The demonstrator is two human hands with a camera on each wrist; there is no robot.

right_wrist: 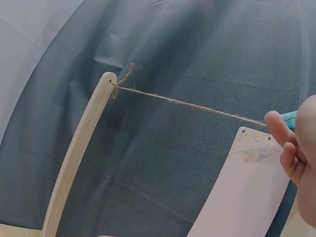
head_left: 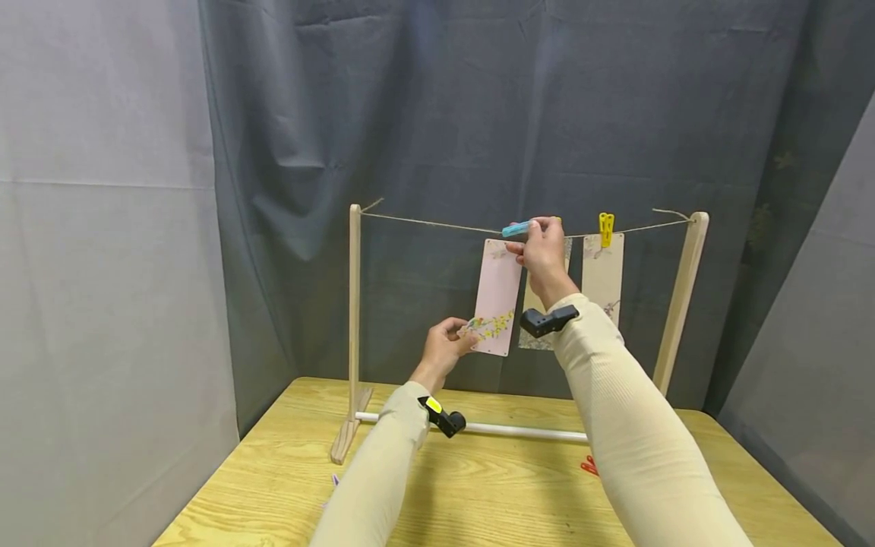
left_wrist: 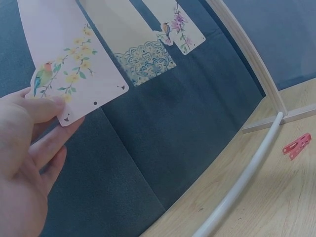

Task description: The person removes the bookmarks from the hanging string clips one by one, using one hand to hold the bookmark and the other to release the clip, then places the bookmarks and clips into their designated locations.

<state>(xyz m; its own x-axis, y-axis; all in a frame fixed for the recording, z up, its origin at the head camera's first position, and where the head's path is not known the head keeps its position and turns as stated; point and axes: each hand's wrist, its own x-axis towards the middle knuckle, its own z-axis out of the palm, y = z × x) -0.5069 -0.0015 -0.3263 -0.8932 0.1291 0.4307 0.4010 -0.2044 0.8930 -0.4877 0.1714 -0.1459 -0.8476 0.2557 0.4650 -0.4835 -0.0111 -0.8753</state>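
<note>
A wooden frame (head_left: 354, 319) carries a twine line (head_left: 424, 221) between its two posts. A pink card (head_left: 497, 296) with a bird and yellow flowers hangs under the line. My left hand (head_left: 459, 334) pinches its lower left corner, thumb on the front of the pink card (left_wrist: 69, 49). My right hand (head_left: 533, 232) grips a blue clothespin (head_left: 516, 229) at the line, over the card's top edge. In the right wrist view the blue clothespin (right_wrist: 290, 118) shows just behind my fingers (right_wrist: 291, 148). Whether its jaws bite the card is hidden.
A patterned card (head_left: 536, 342) hangs behind my right wrist. A third card (head_left: 603, 277) hangs from a yellow clothespin (head_left: 605, 227). A white rod (head_left: 519, 431) joins the frame's feet on the wooden table (head_left: 478, 501). Red clothespins (head_left: 589, 466) lie on it. Grey cloth hangs behind.
</note>
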